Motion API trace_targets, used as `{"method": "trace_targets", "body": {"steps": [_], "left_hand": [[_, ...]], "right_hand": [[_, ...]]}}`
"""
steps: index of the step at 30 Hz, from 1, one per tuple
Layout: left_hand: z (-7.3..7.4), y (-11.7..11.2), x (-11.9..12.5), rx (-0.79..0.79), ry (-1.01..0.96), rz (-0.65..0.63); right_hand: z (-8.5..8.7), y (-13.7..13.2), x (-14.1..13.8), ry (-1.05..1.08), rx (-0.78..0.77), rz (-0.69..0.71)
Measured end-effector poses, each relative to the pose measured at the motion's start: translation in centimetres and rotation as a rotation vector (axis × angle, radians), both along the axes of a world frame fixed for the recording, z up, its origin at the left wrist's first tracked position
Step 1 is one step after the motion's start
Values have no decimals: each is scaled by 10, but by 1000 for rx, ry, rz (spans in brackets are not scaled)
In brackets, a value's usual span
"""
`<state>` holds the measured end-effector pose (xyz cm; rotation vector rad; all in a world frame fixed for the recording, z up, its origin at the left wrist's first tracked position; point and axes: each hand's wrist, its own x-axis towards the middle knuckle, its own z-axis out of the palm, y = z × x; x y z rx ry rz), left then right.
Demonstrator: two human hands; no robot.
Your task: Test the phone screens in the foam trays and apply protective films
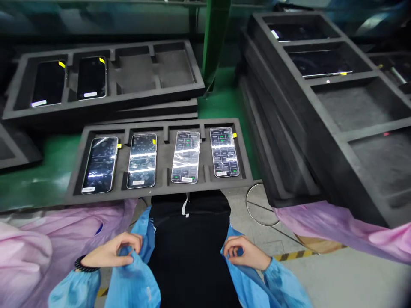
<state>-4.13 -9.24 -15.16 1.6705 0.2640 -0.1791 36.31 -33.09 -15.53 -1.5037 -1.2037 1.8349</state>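
Note:
My left hand (pixel 117 251) pinches the edge of a blue smock (pixel 131 282) on the left of my body, a dark beaded band around its wrist. On the other side, my right hand (pixel 245 252) is closed on the smock's opposite front edge. Both edges are held apart over a black shirt (pixel 189 248). Just beyond my body lies a dark foam tray (pixel 160 194) with several phones in its compartments. Its rightmost phone (pixel 224 152) and the phone beside it (pixel 186 157) show lit grids with green marks; the two left ones look mostly dark.
A stacked foam tray (pixel 135 96) with two phones stands behind on the left. At right rises a tall stack of foam trays (pixel 276 98), two phones in its top one. A green post (pixel 216 38) stands on the green bench (pixel 221 94). Pink cloth (pixel 73 231) flanks me.

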Motion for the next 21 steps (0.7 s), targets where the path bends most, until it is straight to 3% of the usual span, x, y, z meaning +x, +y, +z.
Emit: {"method": "trace_targets", "body": {"steps": [3, 6, 10, 12, 15, 21], "left_hand": [[17, 7, 17, -69, 104, 287], [30, 14, 66, -38, 168, 418], [30, 8, 144, -15, 52, 575], [26, -1, 170, -39, -25, 659], [21, -13, 179, -102, -110, 763], [19, -22, 148, -201, -194, 724]], "right_hand": [[5, 9, -7, -92, 74, -145], [5, 42, -19, -192, 172, -328], [6, 102, -44, -254, 346, -478], [10, 122, -58, -253, 410, -517], [16, 130, -73, -234, 445, -568], [22, 110, -91, -172, 452, -597]]}}
